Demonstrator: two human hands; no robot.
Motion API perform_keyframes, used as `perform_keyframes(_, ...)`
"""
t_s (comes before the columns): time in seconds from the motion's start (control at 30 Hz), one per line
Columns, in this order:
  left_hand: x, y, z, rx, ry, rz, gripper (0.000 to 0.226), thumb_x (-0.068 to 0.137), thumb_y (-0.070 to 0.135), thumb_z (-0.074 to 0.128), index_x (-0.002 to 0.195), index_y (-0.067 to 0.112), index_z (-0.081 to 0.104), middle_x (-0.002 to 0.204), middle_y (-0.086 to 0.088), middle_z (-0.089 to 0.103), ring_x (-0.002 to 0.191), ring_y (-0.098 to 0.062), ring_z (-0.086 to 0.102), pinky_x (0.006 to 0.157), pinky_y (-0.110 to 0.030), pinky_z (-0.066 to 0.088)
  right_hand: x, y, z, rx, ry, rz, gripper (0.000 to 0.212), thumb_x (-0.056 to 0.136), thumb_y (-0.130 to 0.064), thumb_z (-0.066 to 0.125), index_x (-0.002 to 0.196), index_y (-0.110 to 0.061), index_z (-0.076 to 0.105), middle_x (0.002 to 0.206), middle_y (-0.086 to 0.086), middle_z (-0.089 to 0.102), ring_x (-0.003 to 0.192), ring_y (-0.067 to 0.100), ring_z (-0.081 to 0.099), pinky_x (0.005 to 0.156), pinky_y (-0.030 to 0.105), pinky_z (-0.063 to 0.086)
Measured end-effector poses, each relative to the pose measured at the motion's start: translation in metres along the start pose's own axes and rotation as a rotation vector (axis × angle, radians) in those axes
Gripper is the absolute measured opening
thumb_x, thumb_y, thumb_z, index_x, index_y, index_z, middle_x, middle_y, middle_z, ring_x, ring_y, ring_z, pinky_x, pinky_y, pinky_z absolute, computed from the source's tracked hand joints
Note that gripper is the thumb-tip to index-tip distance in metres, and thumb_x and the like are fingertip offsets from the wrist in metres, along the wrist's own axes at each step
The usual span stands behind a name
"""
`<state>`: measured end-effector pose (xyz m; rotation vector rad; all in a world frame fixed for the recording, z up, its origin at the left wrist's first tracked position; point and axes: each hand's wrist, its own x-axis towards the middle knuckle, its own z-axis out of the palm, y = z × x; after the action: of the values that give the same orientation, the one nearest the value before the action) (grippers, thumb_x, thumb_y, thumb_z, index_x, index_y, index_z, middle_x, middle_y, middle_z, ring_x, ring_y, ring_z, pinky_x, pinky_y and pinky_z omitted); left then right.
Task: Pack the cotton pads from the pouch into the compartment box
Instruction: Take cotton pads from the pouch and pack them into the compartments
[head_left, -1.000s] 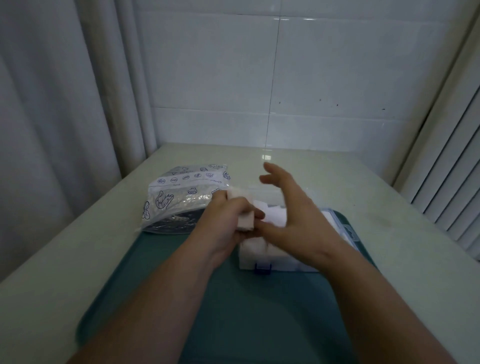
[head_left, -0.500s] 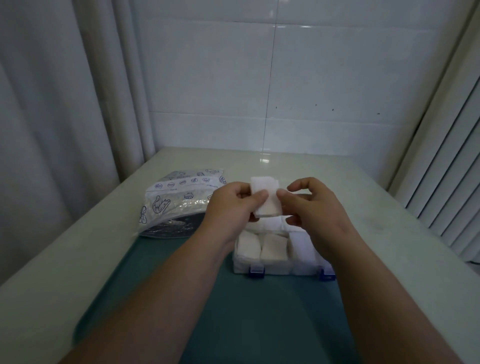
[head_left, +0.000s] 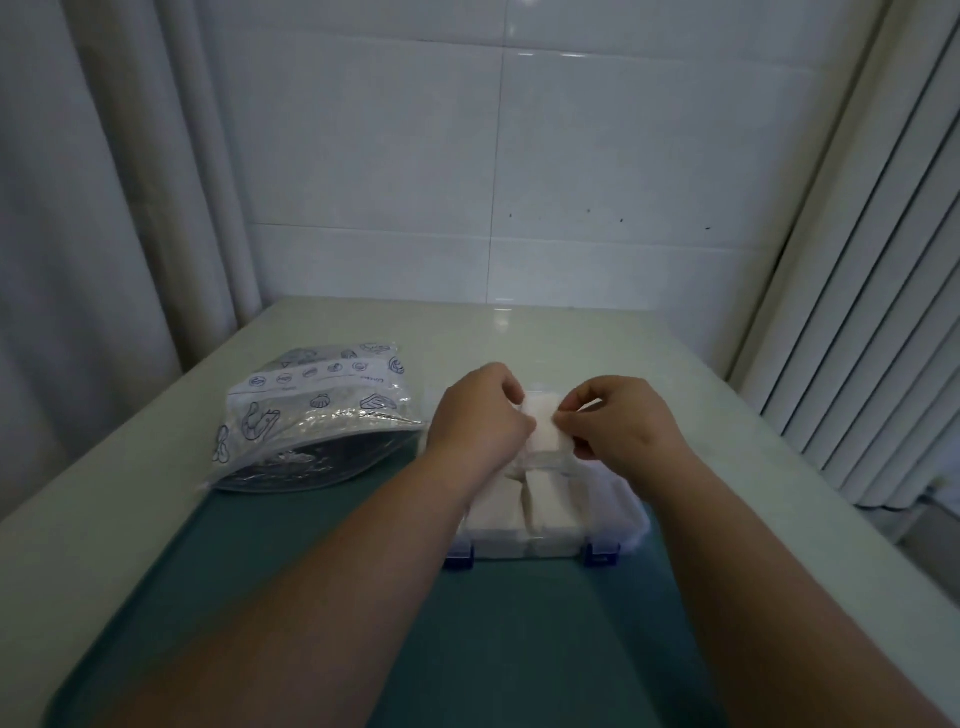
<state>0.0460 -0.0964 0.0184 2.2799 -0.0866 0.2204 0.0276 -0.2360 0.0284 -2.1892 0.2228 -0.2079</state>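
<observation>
Both forearms enter from the bottom edge of the frame, cut off above the elbow, and cover much of the teal mat (head_left: 519, 649), a smooth sheet with rounded corners whose near edge lies out of frame. The compartment box (head_left: 524, 545), clear plastic with two blue latches (head_left: 600, 553) on its near wall, rests on the far half of the mat. Its left side is hidden by the left forearm and its far compartments by the hands. The two near compartments hold soft white packed pads (head_left: 550, 504); the number in each cannot be made out. Above the middle of the box, the left hand (head_left: 478, 421) and the right hand (head_left: 628, 426) pinch opposite edges of one white rectangular cotton pad (head_left: 543, 431), fingers curled. The left fingertips are hidden behind the hand itself. The pouch (head_left: 311, 421) lies to the left of the box, half on the mat and half on the worktop (head_left: 571, 338). It is a glossy, crinkled film printed with blue shell figures, and its contents cannot be made out. The pale, smooth worktop has open surface beyond the box and to the right of it. It ends at a white tiled wall (head_left: 493, 156), with a pleated curtain (head_left: 104, 208) on the left and a vertical slatted panel (head_left: 857, 312) on the right.
</observation>
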Motion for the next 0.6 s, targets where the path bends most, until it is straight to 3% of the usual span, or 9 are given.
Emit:
perform_keyframes(0.17,0.003,-0.002,0.007,0.191,-0.021,0.0,0.022,0.082,0.013,0.064,0.091,0.027,0.05,0.085,0.008,0.053,0.08,-0.017,0.054,0.056,-0.028,0.035,0.009,0.004,0.008,-0.166,-0.058,0.027,0.012,0.083,-0.02,0.072,0.072,-0.024,0.067,0.073,0.002,0.069,0.07,0.018,0.067,0.074,0.035,0.06)
perform_keyframes(0.27,0.001,-0.004,0.007,0.23,-0.056,0.018,0.018,0.083,0.012,0.063,0.087,0.029,0.057,0.094,0.006,0.058,0.087,-0.017,0.055,0.066,-0.028,0.04,0.01,0.001,0.012,-0.223,-0.093,0.053,0.008,0.085,-0.019,0.071,0.078,-0.023,0.069,0.071,-0.001,0.067,0.061,0.012,0.066,0.063,0.027,0.058)
perform_keyframes(0.33,0.0,-0.005,0.009,0.221,-0.065,0.037,0.021,0.084,0.011,0.062,0.086,0.031,0.064,0.097,0.006,0.06,0.09,-0.017,0.058,0.07,-0.029,0.043,0.011,-0.001,0.014,-0.243,-0.12,0.077,0.001,0.085,-0.018,0.071,0.085,-0.019,0.072,0.076,0.004,0.068,0.065,0.016,0.069,0.069,0.031,0.061)
perform_keyframes(0.5,-0.003,-0.007,0.011,0.26,-0.063,0.085,0.02,0.086,0.014,0.067,0.101,0.025,0.073,0.109,0.0,0.068,0.095,-0.018,0.062,0.076,-0.027,0.048,0.02,-0.006,0.022,-0.426,-0.183,0.111,0.019,0.084,-0.019,0.071,0.101,-0.011,0.073,0.094,0.01,0.07,0.087,0.024,0.069,0.083,0.037,0.058)
perform_keyframes(0.6,-0.002,-0.006,0.007,0.31,-0.115,0.112,0.028,0.087,0.021,0.07,0.115,0.021,0.071,0.116,-0.003,0.067,0.105,-0.021,0.062,0.088,-0.03,0.048,0.023,-0.008,0.024,-0.519,-0.198,0.108,0.023,0.086,-0.017,0.068,0.107,-0.011,0.071,0.102,0.01,0.067,0.093,0.024,0.066,0.087,0.035,0.056)
